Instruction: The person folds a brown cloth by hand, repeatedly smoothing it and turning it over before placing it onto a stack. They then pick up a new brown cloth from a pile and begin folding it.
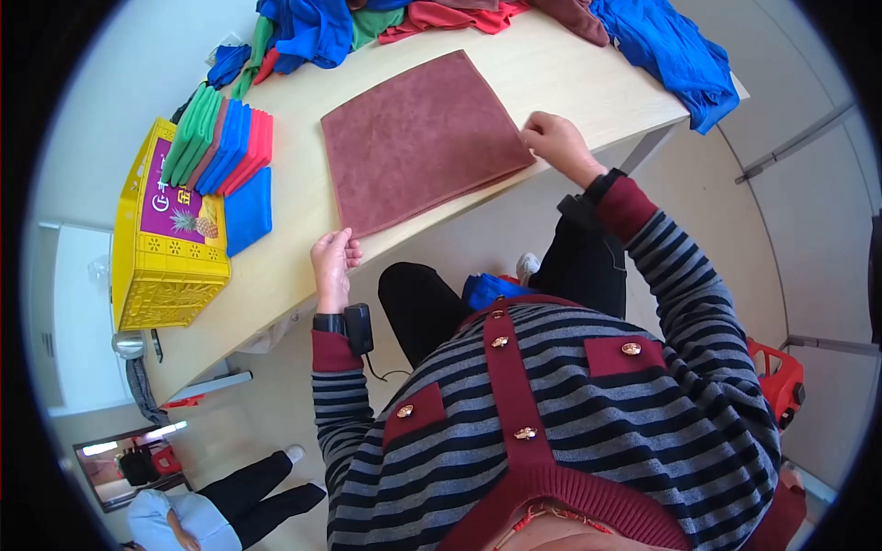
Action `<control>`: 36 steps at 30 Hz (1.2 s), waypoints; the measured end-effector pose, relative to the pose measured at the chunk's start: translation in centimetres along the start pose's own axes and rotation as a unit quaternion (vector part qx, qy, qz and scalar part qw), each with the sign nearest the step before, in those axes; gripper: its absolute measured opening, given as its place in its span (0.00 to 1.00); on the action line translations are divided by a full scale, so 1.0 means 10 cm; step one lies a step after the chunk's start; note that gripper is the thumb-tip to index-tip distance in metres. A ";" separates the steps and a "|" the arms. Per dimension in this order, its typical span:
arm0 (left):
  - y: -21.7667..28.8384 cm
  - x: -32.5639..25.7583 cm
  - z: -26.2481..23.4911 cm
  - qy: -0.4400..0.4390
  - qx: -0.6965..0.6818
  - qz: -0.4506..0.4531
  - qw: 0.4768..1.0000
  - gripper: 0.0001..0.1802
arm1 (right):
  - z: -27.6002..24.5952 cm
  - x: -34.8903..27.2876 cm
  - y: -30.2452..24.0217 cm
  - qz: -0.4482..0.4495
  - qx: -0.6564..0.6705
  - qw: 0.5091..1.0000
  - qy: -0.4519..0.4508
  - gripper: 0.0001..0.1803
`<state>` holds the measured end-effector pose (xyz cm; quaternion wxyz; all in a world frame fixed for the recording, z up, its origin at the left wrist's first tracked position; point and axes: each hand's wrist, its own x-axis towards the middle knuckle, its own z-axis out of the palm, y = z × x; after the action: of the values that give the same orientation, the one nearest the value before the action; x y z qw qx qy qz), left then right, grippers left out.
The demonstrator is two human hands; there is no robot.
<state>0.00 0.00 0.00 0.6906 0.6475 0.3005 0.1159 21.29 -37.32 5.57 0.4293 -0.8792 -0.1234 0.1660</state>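
Square the brown cloth (423, 142) to the table (299, 170)'s near edge, using corner-pinching left hand (335, 260) and loosely curled right hand (558, 142), hold unclear.

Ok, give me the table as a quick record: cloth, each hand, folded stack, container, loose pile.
Cloth: brown cloth, spread flat on the table, a second layer showing along its near edge
Left hand: fingers curled at the cloth's near left corner; grip unclear
Right hand: fingers curled at its right edge; grip unclear
Folded stack: folded cloths in green, brown, blue and red, next to the crate
Container: yellow crate, left side
Loose pile: crumpled cloths along the far side, blue, green, red and brown
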 end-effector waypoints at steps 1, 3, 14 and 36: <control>0.00 -0.03 0.00 0.006 0.005 0.009 1.000 0.09 | 0.11 -0.02 -0.07 -0.092 -0.048 0.993 0.055 0.11; -0.02 -0.09 -0.01 0.018 0.016 0.029 0.999 0.09 | 0.33 -0.07 -0.27 -0.271 -0.141 0.938 0.162 0.10; -0.30 -0.41 0.08 0.047 0.124 0.044 0.990 0.08 | 1.27 -0.03 -0.46 -0.356 -0.345 0.860 0.120 0.31; 0.01 0.17 0.72 0.007 0.591 0.360 0.722 0.34 | 0.18 0.03 0.18 -0.216 -0.407 0.871 0.169 0.35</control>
<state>5.39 -4.98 -0.49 0.0718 0.9830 0.0571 0.1593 20.97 -36.99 3.01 0.0726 -0.9422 -0.2925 -0.1464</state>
